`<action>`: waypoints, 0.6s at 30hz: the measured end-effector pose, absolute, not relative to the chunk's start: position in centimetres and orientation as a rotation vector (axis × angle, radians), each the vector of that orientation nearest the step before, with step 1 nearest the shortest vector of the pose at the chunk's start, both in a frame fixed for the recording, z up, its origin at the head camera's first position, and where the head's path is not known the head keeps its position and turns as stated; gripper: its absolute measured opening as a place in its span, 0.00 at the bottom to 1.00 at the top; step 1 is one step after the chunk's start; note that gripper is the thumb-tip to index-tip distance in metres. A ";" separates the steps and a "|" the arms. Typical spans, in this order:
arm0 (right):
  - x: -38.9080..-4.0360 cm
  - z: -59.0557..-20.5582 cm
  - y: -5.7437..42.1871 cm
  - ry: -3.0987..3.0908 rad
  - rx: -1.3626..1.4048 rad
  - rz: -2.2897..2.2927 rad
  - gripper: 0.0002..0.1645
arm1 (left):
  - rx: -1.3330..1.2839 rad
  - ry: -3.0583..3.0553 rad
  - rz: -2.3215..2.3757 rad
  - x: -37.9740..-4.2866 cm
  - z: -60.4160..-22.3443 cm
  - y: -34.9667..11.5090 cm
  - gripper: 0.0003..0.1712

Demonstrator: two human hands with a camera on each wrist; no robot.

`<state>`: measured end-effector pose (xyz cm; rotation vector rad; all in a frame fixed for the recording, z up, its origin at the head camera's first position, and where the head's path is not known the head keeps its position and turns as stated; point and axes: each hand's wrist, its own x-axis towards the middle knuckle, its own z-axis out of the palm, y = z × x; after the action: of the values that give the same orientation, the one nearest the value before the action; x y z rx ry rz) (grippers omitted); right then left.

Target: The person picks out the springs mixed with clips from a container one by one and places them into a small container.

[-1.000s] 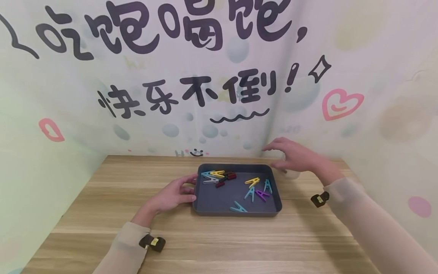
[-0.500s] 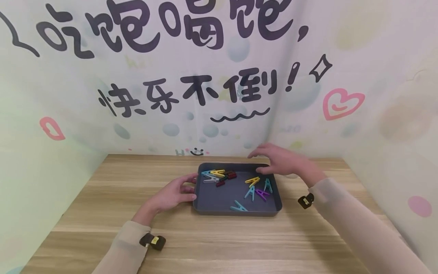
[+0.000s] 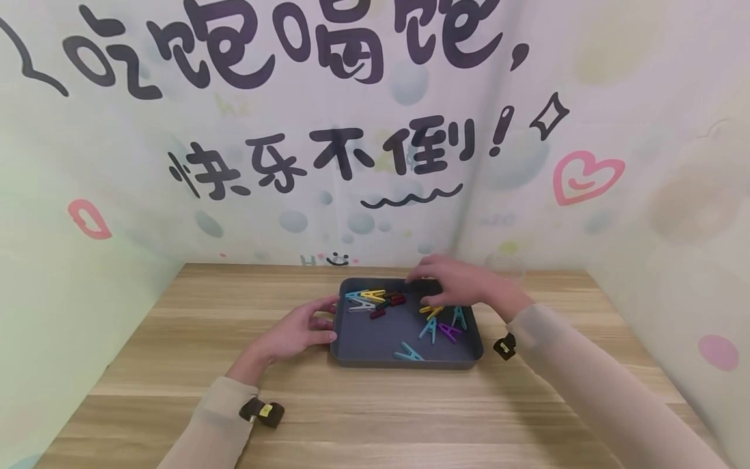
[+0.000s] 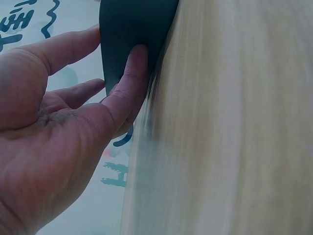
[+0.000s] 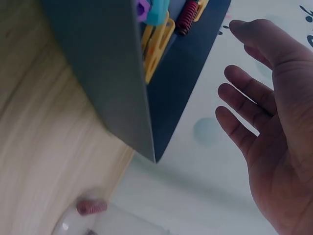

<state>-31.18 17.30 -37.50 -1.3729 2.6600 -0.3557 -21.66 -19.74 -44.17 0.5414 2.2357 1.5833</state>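
Observation:
A dark grey rectangular tray point(image 3: 375, 342) stands on the table, holding plastic clothespins and small ridged coil-like pieces. My left hand point(image 3: 295, 333) rests its extended fingers against the tray's left wall. My right hand point(image 3: 459, 281) hovers over the back right part of the tray, fingers spread and holding nothing. Just below its thumb lies a yellow clothespin point(image 3: 433, 312), partly covered. Nearby are a purple clothespin point(image 3: 449, 333) and several blue ones, including one at the front point(image 3: 408, 352). At the back left, dark red coils point(image 3: 397, 299) lie beside a pale grey clothespin point(image 3: 362, 306).
The wooden table point(image 3: 363, 417) meets a printed white wall cloth point(image 3: 281, 228) behind the tray. A transparent container point(image 3: 505, 266) is behind the right wrist; in the right wrist view a red coil point(image 5: 91, 206) shows in it. Cloth also hangs along both sides.
My right hand has moved left, from beside the tray's back right corner to over its inside. My left hand has stayed against the tray, and the pieces lie as before.

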 end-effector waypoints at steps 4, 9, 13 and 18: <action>-31.3 -38.0 16.5 2.641 -1.378 -0.332 0.28 | 0.546 2.239 1.580 -21.6 -44.1 -19.7 0.44; -31.3 -38.4 15.7 2.624 -1.362 -0.284 0.28 | 0.534 2.246 1.572 -21.5 -44.0 -19.6 0.44; -31.2 -38.6 15.2 2.606 -1.319 -0.272 0.28 | 0.539 2.246 1.573 -21.5 -44.0 -19.6 0.44; -31.5 -38.9 15.2 2.602 -1.290 -0.244 0.28 | 0.549 2.247 1.574 -21.6 -44.1 -19.6 0.44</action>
<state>-31.46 15.18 -38.91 -1.2902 2.6022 -0.2444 -21.59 -19.64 -44.09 0.5487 2.2471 1.5741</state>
